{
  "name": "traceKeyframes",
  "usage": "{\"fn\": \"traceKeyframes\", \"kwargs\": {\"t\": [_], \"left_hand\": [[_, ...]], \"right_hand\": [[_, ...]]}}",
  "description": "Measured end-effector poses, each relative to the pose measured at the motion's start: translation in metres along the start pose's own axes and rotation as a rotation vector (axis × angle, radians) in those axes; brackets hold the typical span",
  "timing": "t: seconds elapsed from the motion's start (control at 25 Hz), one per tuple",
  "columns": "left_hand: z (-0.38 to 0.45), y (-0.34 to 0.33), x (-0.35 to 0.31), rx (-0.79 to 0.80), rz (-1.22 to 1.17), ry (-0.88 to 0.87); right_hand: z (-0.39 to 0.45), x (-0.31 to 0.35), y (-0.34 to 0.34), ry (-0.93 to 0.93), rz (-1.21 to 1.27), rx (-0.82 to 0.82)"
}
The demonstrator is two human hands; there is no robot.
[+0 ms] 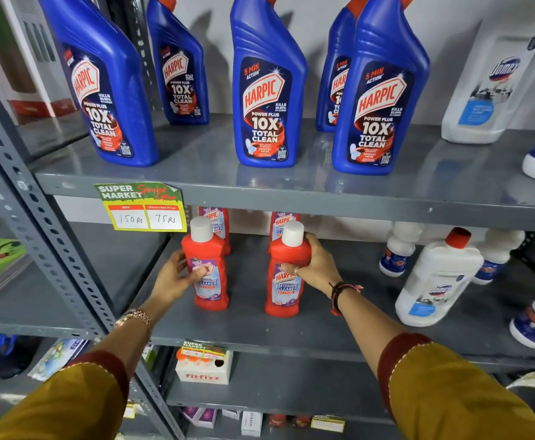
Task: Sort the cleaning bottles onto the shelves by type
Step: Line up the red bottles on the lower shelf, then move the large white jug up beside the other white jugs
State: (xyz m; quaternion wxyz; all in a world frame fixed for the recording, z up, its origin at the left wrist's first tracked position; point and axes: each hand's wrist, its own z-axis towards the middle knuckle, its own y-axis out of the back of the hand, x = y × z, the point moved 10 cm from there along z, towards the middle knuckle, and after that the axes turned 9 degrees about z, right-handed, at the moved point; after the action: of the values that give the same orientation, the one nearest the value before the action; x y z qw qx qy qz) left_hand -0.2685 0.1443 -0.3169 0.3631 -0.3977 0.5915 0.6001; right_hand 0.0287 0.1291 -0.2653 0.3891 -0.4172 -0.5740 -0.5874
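The likeliest slip here is a tip-over: the two front red bathroom-cleaner bottles are tall and narrow, both stand close in front of a second pair of the same red bottles behind them, and a push too far back would knock front against back and could topple the row. A second risk, as I judge it, is a mixed row — the white Domex bottle [436, 282] stands on the same middle shelf [259, 335] off to the right, with small white-and-blue bottles near it, so a red bottle slid rightward would blur the grouping by type. The left hand [174, 277] is curled around the side of the left red bottle [207, 268], fingers touching its label, thumb side hidden, so it seems a light hold rather than a firm clench. The right hand [313, 265] grasps the right red bottle [285, 271] high on its shoulder, just under the white cap, fingers wrapped round it. Both bottles stand upright on the middle shelf with their bases on the grey surface, well apart from each other, each directly in its own hand. Above them, the upper shelf [291, 188] carries the blue Harpic bottles [266, 90] — already a separate type in its own row.
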Motion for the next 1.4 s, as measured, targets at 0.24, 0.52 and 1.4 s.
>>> {"fn": "traceKeyframes", "kwargs": {"t": [0.24, 0.52, 1.4], "left_hand": [[-0.071, -0.038, 0.064, -0.216, 0.217, 0.075], [-0.099, -0.194, 0.017, 0.090, 0.374, -0.261], [-0.128, -0.416, -0.194, 0.210, -0.172, -0.201]], "right_hand": [[-0.045, -0.089, 0.071, -0.114, 0.040, -0.165], [-0.109, -0.202, 0.207, -0.272, -0.037, -0.375], [-0.083, -0.164, 0.315, 0.043, -0.103, -0.110]]}}
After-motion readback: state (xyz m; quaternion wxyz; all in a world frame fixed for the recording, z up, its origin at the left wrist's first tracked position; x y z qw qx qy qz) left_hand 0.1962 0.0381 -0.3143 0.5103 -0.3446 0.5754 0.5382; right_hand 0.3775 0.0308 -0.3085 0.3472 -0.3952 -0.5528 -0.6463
